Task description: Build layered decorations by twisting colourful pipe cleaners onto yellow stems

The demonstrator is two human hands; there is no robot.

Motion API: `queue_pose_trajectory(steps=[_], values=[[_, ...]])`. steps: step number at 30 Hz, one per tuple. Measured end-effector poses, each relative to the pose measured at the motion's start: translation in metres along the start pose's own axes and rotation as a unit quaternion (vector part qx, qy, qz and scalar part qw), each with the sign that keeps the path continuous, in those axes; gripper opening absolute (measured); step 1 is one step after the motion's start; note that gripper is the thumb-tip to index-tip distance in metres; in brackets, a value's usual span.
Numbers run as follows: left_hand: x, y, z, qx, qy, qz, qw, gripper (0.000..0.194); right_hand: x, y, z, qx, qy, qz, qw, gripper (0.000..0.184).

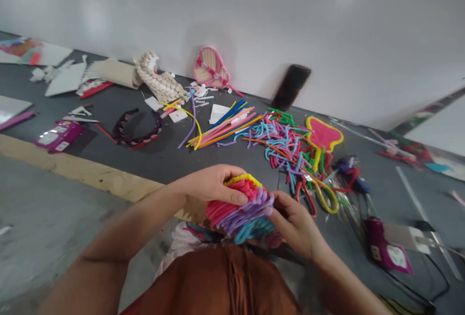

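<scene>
A piece made of bent pipe cleaners (236,211), in rows of pink, purple and light blue with a yellow edge, is held up in front of the table's near edge. My left hand (214,184) grips its upper left side, with the thumb lying across the pink rows. At the right end, the fingers of my right hand (296,223) pinch the purple loops. Just beyond my right hand lies a heap of short, curled pipe cleaners (279,140) in purple, blue, pink and green.
Straight pipe cleaners (225,126) lie mid-table. A phone (291,86) leans on the wall near a pink fan shape (211,68). A dark headband (138,131) and purple packet (60,135) lie left. At right are a yellow-edged pink shape (324,133), scissors (325,196) and another purple packet (387,247).
</scene>
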State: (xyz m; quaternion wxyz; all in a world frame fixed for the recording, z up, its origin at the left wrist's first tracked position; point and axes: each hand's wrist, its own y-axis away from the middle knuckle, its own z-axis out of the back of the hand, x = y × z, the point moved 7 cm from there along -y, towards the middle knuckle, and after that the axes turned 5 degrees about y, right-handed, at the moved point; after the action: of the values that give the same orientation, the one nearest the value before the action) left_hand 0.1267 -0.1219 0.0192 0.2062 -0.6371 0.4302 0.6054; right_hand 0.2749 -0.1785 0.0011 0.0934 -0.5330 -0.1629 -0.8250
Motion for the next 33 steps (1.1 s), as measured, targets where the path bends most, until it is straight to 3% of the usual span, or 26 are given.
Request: queue_pose_trajectory(steps=[3, 5, 8, 12, 17, 21, 24, 29, 33], values=[[0.006, 0.000, 0.006, -0.050, -0.071, 0.013, 0.996, 0.034, 0.004, -0.006, -0.006, 0.051, -0.025, -0.004, 0.998, 0.048], [0.009, -0.001, 0.009, -0.078, -0.112, 0.016, 0.991, 0.030, 0.006, -0.014, -0.007, 0.041, -0.014, -0.001, 0.999, 0.055], [0.015, 0.000, 0.013, -0.108, -0.155, 0.028, 0.982, 0.032, 0.008, -0.027, -0.009, 0.001, 0.027, -0.012, 1.000, 0.037], [0.023, 0.002, 0.018, -0.127, -0.173, 0.036, 0.976, 0.036, 0.009, -0.041, -0.014, -0.034, 0.029, -0.037, 0.998, 0.029], [0.028, -0.001, 0.024, -0.155, -0.175, 0.003, 0.972, 0.021, 0.002, -0.052, -0.019, -0.019, -0.002, -0.055, 0.998, 0.025], [0.033, -0.005, 0.028, -0.179, -0.168, -0.008, 0.969, 0.020, -0.005, -0.060, -0.019, -0.009, -0.014, -0.070, 0.997, 0.026], [0.037, -0.008, 0.033, -0.169, -0.141, 0.003, 0.975, 0.021, -0.007, -0.066, -0.018, -0.006, -0.018, -0.071, 0.997, 0.027], [0.050, -0.010, 0.034, -0.076, 0.006, 0.064, 0.995, 0.026, -0.012, -0.070, -0.018, 0.035, -0.021, -0.088, 0.995, 0.028], [0.049, -0.009, 0.040, -0.090, 0.030, 0.074, 0.993, 0.030, -0.015, -0.073, -0.021, 0.073, -0.064, -0.097, 0.991, 0.038]])
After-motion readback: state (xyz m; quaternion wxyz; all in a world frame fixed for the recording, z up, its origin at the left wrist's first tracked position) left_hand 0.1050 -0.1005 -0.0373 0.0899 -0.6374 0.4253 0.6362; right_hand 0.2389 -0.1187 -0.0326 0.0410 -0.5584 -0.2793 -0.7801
